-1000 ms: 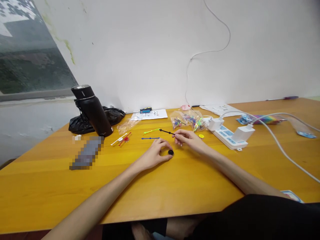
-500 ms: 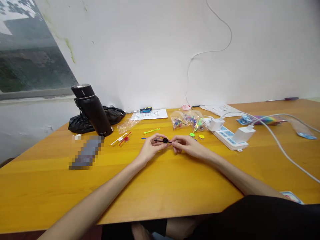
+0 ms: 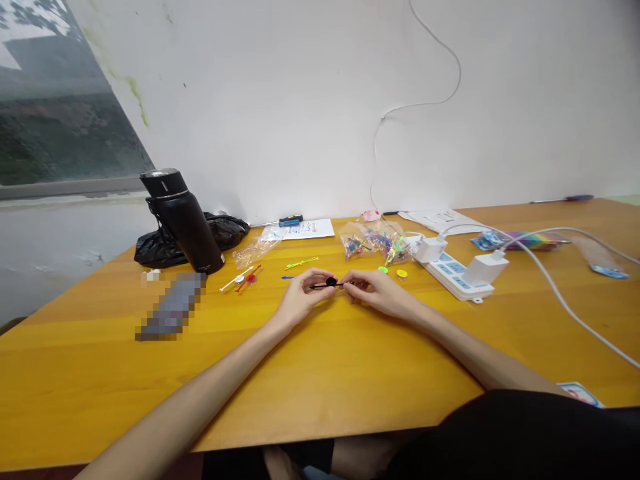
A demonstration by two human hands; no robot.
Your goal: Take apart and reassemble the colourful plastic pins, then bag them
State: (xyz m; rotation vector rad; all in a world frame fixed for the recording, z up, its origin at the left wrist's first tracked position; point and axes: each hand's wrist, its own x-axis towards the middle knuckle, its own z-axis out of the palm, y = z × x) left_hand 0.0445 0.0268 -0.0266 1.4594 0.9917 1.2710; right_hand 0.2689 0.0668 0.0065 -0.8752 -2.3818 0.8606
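My left hand [image 3: 300, 297] pinches a small black disc [image 3: 331, 282] just above the wooden table [image 3: 320, 373]. A thin black stick [image 3: 320, 286] passes through the disc, and my right hand [image 3: 377, 290] grips its right end. The two hands meet at the table's middle. A blue stick [image 3: 287, 277] lies just behind my left hand. A neon green stick [image 3: 303, 262] lies further back. White and red sticks with discs [image 3: 243, 278] rest to the left. Green [image 3: 383, 270] and yellow [image 3: 401, 273] discs sit behind my right hand.
A black bottle [image 3: 183, 223] and black bag [image 3: 225, 230] stand at the back left. Clear bags of coloured parts [image 3: 375, 241], a white power strip [image 3: 457, 273] with chargers and cables, papers [image 3: 307, 229] and a screwdriver [image 3: 290, 219] line the back. A blurred object [image 3: 173, 307] lies left.
My left hand lifted the black disc off the table and brought it to the black stick in my right hand. The disc now sits threaded on the stick between both hands.
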